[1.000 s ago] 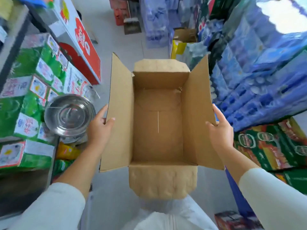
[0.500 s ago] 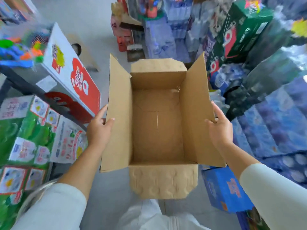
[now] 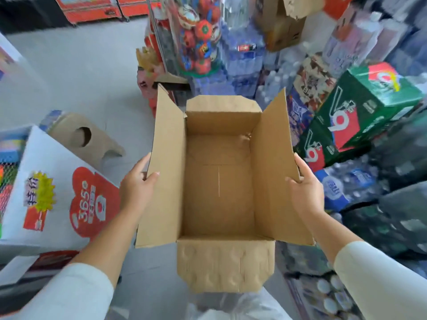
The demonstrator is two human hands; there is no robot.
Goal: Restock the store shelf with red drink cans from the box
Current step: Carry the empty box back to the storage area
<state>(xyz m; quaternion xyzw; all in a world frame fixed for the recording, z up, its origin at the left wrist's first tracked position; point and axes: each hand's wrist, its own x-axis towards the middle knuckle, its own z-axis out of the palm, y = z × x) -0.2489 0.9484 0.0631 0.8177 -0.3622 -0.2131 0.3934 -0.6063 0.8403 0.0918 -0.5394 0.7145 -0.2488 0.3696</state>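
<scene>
- The left hand (image 3: 138, 188) gripped the 9 o'clock flap of the cardboard box (image 3: 219, 204), thumb hooked over its edge; the right hand (image 3: 305, 192) clamped the 3 o'clock flap likewise
- The box hung between both hands, long axis running 12 to 6; its floor lay bare (no red drink cans showed inside); neither hand sat nearer

Empty box (image 3: 219, 125): carried further along the aisle. Gone from view: steel bowl, green shelf cartons. Newly ahead: netted balls (image 3: 198, 35), green cases (image 3: 369, 112).
</scene>
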